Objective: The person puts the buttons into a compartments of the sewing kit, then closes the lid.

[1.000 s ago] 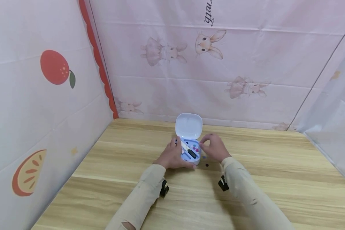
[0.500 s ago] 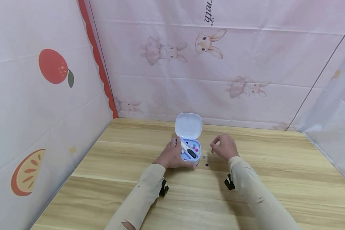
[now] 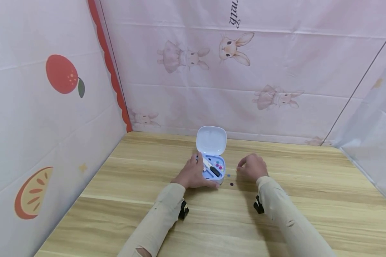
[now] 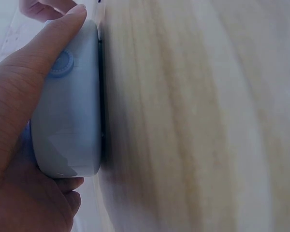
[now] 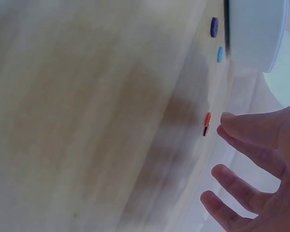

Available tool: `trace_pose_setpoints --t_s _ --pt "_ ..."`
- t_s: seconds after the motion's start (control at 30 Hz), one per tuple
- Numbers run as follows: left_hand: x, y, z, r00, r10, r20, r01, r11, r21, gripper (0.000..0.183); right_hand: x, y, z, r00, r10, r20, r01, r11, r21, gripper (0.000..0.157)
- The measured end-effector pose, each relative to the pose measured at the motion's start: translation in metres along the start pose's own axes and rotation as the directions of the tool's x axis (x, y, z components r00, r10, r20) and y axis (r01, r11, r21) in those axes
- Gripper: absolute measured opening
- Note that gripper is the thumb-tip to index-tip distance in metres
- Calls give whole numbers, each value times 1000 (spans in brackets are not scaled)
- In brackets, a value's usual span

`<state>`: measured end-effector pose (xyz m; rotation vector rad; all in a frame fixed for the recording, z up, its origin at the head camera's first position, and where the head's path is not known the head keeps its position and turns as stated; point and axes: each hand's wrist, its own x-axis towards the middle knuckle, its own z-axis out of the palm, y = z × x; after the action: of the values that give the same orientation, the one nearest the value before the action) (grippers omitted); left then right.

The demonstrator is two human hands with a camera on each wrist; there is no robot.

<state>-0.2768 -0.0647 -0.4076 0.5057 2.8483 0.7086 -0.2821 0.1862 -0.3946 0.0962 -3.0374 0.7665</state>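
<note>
Left hand (image 3: pixel 194 175) has a smooth, squircle-ish plastic box (image 4: pixel 70 128) gripped between fingers and thumb, lid (image 3: pixel 211 140) up, on the wood-grain table (image 3: pixel 218 221). Right hand (image 3: pixel 253 167) is kinda loosely spread, nothing visible in it, fingertips near a flat orange button (image 5: pixel 207 119) and a darker one (image 5: pixel 206 131).

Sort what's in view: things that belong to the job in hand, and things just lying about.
In the job, it seems:
box, gripped by left hand
orange disc and dark disc, near right hand
blue disc, purple disc

Apparently just there:
black-handled tool, in the box
table
printed cloth
</note>
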Motion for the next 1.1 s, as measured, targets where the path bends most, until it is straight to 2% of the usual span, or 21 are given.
trace_pose_setpoints --t_s 0.2,0.47,0.73,1.1 --pt "1 0 0 1000 -3 1 3 1000 6 141 0 4 4 1000 -10 27 12 998 -60 9" --pt "2 -2 2 1000 -7 0 7 1000 12 141 0 5 4 1000 -2 0 2 1000 -21 11" --pt "2 -2 2 1000 -8 1 8 1000 6 141 2 7 7 999 8 44 -6 999 -51 9" --pt "2 -1 2 1000 -6 -2 6 1000 -7 142 1 5 7 1000 2 28 -1 998 -61 4"
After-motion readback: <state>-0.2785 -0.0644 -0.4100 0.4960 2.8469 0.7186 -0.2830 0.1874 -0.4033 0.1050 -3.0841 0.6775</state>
